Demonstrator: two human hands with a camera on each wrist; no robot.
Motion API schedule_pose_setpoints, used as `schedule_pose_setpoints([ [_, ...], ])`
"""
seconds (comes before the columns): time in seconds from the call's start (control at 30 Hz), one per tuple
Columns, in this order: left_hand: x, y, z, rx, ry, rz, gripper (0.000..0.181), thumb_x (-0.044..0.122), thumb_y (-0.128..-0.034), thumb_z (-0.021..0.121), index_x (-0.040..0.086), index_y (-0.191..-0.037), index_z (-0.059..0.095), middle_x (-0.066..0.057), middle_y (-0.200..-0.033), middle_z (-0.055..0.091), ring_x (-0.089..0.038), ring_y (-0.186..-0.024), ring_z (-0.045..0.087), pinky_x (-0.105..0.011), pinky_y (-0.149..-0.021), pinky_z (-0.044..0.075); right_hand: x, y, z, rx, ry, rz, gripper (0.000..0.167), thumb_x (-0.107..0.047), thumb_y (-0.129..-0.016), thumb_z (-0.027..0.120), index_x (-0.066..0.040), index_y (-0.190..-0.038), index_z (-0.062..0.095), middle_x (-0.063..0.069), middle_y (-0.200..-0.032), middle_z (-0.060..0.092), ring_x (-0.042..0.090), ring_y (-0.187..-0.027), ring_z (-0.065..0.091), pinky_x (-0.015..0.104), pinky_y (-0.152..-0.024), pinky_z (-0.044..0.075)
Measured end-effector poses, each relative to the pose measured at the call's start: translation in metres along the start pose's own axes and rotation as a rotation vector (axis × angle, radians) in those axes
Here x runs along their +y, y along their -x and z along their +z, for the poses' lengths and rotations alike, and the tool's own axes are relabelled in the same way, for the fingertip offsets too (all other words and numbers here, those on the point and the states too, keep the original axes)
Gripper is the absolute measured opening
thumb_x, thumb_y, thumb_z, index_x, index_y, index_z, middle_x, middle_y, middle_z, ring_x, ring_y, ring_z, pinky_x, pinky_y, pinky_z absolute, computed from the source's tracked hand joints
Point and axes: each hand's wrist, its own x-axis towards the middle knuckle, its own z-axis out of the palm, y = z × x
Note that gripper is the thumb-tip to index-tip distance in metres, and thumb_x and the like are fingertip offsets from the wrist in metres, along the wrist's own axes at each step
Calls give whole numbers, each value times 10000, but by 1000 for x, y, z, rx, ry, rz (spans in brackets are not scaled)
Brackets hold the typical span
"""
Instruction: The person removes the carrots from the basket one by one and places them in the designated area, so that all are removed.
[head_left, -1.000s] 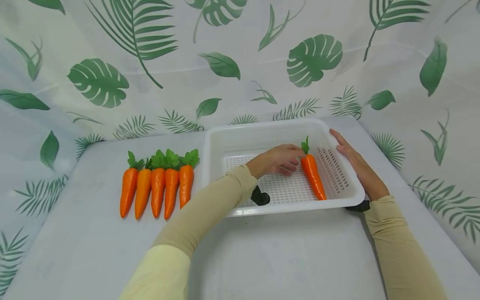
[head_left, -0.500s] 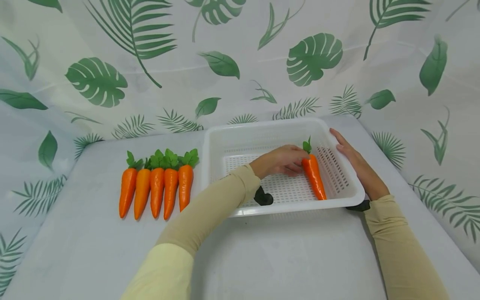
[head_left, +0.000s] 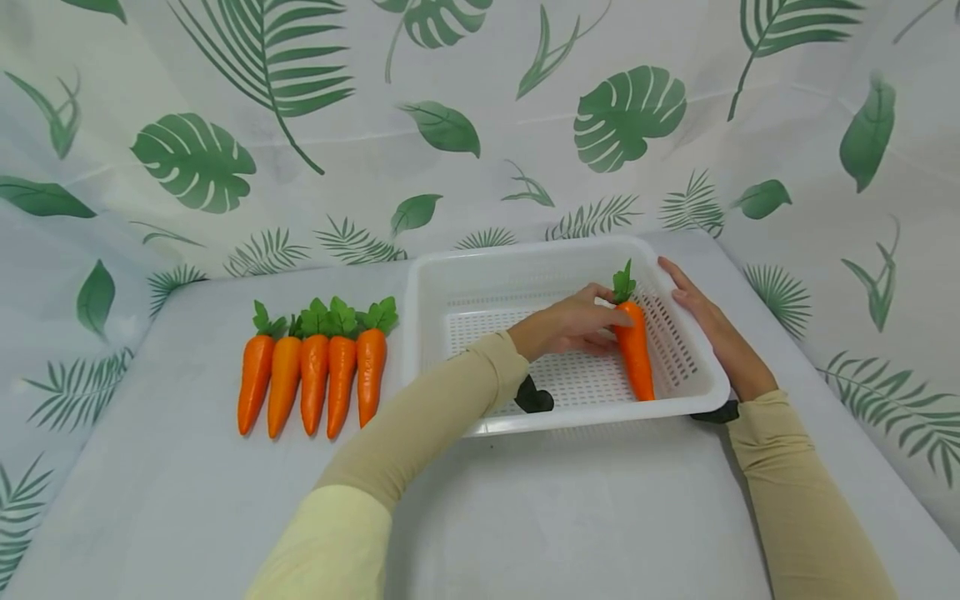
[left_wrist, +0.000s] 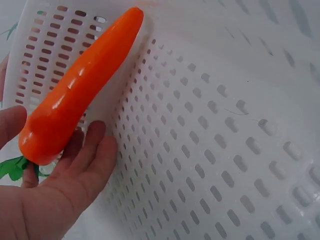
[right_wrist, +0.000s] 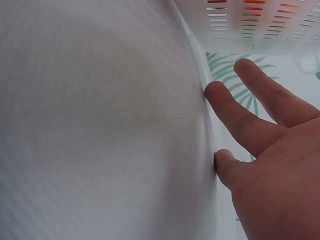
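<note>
A white perforated basket [head_left: 517, 421] stands on the table, with one orange carrot [head_left: 636, 354] leaning along the inside of its right end, green leaves up. My left hand [head_left: 577, 321] reaches into the basket and pinches this carrot near its leafy top. In the left wrist view the thumb [left_wrist: 10, 125] lies against one side of the carrot and the fingers [left_wrist: 97, 150] are behind and beside it. Outside, my right hand [head_left: 708, 321] rests with straight fingers against the basket's right end; the right wrist view shows these fingers [right_wrist: 245, 120] spread.
Several more carrots [head_left: 313, 383] lie side by side on the white-covered table [head_left: 585, 508], left of the basket. Behind the table hangs a leaf-print cloth [head_left: 517, 125]. A black wrist device [head_left: 534, 396] shows under my left wrist.
My left hand has shifted slightly right, its thumb now over the carrot's front. The carrot's top has moved a little right and stands more upright. My right hand stays put.
</note>
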Motion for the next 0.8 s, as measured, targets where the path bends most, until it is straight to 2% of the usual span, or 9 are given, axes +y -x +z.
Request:
schedule_pose_setpoints([
  [0.1, 0, 0, 3, 25, -21, 7, 455, 129, -1023, 750, 190, -1355, 444, -115, -1158, 635, -310, -912, 723, -482, -990, 594, 1, -2, -1, -3, 0, 14, 614, -497, -1157, 251, -422, -1723, 25, 209, -1740, 156, 353, -1320, 447, 299, -839, 608],
  [0.2, 0, 1, 4, 35, -17, 15, 462, 118, -1022, 751, 191, -1360, 444, -126, -1176, 630, -314, -911, 721, -494, -960, 607, 0, -13, -5, -4, -4, 17, 654, -435, -1157, 244, -288, -1733, -27, 255, -1743, 122, 153, -1257, 493, 215, -849, 576],
  [0.3, 1, 3, 4, 23, 32, 29, 440, 87, -1027, 737, 187, -1341, 445, -143, -1185, 618, -332, -911, 707, -520, -951, 606, -1, -23, -8, -8, 2, 13, 683, -397, -1150, 243, -189, -1718, -74, 302, -1735, 82, 1, -1171, 495, 144, -858, 537],
  [0.43, 2, 4, 4, 20, 72, 61, 398, 60, -1032, 724, 195, -1290, 453, -142, -1161, 616, -343, -907, 697, -534, -937, 607, 0, -22, -9, -11, 4, 24, 690, -412, -1145, 250, -203, -1722, -66, 307, -1730, 101, -3, -1140, 509, 170, -837, 563],
  [0.67, 4, 7, 6, 53, 32, 113, 376, 82, -1030, 735, 205, -1273, 477, -117, -1116, 629, -332, -880, 706, -531, -896, 623, 0, -24, -8, -8, -14, 10, 693, -369, -1133, 237, -142, -1707, -76, 353, -1710, 87, -53, -1102, 514, 139, -839, 540],
  [0.73, 5, 8, 6, 57, 25, 123, 375, 84, -1030, 737, 202, -1278, 481, -120, -1112, 631, -336, -879, 709, -534, -886, 626, 0, -23, -8, -4, -18, 17, 692, -382, -1136, 243, -163, -1712, -73, 332, -1721, 80, -34, -1120, 509, 141, -844, 538],
  [0.8, 5, 9, 6, 67, 17, 128, 370, 86, -1024, 745, 200, -1272, 496, -120, -1101, 639, -339, -877, 715, -533, -873, 630, 1, -18, -7, 3, -13, 42, 691, -431, -1139, 262, -242, -1728, -46, 288, -1735, 104, 37, -1148, 529, 199, -830, 585],
])
